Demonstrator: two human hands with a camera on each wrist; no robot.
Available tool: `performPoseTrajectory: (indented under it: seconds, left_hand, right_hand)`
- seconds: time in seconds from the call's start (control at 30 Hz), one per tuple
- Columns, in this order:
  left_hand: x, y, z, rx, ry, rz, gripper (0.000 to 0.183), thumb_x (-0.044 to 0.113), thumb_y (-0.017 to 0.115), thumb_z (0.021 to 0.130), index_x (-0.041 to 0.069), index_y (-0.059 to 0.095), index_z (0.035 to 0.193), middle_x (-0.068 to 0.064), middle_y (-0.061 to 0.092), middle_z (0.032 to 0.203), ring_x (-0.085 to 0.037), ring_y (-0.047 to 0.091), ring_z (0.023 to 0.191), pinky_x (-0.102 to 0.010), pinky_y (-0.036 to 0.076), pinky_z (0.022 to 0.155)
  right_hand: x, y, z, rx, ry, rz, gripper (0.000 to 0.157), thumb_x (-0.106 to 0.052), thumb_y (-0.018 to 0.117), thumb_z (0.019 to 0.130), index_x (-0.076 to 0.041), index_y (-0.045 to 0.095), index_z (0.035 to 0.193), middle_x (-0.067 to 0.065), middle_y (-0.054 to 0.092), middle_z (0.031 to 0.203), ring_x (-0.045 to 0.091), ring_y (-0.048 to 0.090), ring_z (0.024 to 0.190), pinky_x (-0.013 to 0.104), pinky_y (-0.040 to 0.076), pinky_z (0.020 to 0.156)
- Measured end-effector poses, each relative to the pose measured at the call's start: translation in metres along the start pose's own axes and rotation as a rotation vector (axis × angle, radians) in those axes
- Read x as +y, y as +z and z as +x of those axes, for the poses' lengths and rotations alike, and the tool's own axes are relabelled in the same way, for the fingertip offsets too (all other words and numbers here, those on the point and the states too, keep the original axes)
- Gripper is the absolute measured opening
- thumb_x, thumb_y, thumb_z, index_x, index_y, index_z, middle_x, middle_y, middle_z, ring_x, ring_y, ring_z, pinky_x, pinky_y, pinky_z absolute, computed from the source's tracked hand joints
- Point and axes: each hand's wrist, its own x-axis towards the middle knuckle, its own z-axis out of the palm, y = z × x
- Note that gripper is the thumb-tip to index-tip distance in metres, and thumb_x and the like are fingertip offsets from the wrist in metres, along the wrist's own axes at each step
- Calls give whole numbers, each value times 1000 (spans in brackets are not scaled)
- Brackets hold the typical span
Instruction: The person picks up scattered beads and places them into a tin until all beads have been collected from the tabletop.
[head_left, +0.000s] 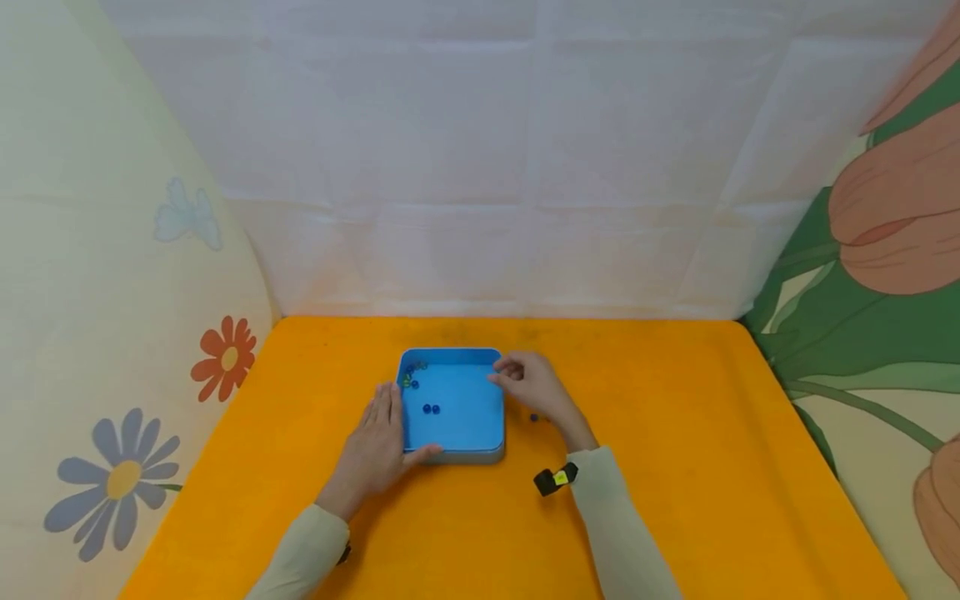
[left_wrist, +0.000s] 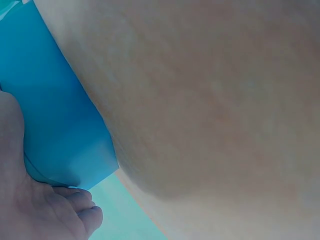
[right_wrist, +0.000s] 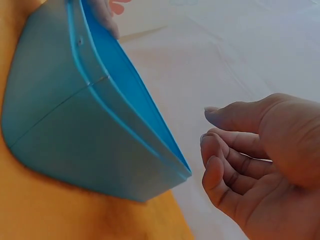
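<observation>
A square blue tin box (head_left: 457, 404) with a grey outer wall stands on the table. Inside it, two dark blue beads (head_left: 431, 409) lie side by side, and several blue and yellow-green ones (head_left: 413, 376) cluster in the far left corner. My left hand (head_left: 380, 443) lies with straight fingers along the box's left side, its thumb at the front edge. Over the right rim hovers my right hand (head_left: 528, 383). In the right wrist view its loosely bent fingers (right_wrist: 213, 170) and thumb stay apart, nothing visible between them. Another blue bead (head_left: 534, 417) sits on the table below the right wrist.
An orange cloth (head_left: 675, 467) covers the table. A white sheet (head_left: 480, 167) hangs behind it, with flower-printed cloths (head_left: 112, 292) on both sides. A black strap (head_left: 557, 479) is on the right wrist.
</observation>
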Motion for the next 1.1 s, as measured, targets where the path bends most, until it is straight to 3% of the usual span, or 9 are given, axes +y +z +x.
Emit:
performPoseTrajectory:
  seconds: [0.23, 0.43, 0.7, 1.1]
  left_hand:
    - [-1, 2, 1, 14, 7, 5, 125, 80, 57, 90, -12, 14, 163, -33, 18, 172, -49, 24, 160, -59, 32, 126]
    - [-2, 4, 2, 25, 14, 10, 125, 82, 55, 90, -12, 15, 163, -33, 19, 171, -49, 25, 160, -59, 32, 126]
    - [-3, 6, 2, 19, 22, 4, 127, 82, 56, 89, -12, 13, 163, -34, 18, 171, -49, 25, 160, -60, 32, 126]
    - [-2, 5, 0, 23, 19, 7, 124, 79, 58, 91, -12, 13, 163, -33, 19, 171, -49, 25, 160, -59, 33, 126]
  right_hand:
    - [14, -5, -13, 36, 61, -4, 29, -26, 74, 100, -5, 75, 121, 6, 74, 102, 17, 63, 86, 30, 57, 77]
    - [27, -6, -22, 3, 101, -23, 25, -21, 74, 100, -2, 74, 116, 6, 73, 95, 16, 62, 75, 26, 55, 66]
    - [44, -11, -34, 5, 109, -43, 27, -20, 75, 99, -2, 74, 119, 4, 73, 93, 14, 63, 77, 25, 56, 71]
    - [66, -25, -52, -3, 130, -93, 21, -18, 79, 95, -5, 74, 111, 3, 70, 90, 14, 60, 78, 25, 53, 72]
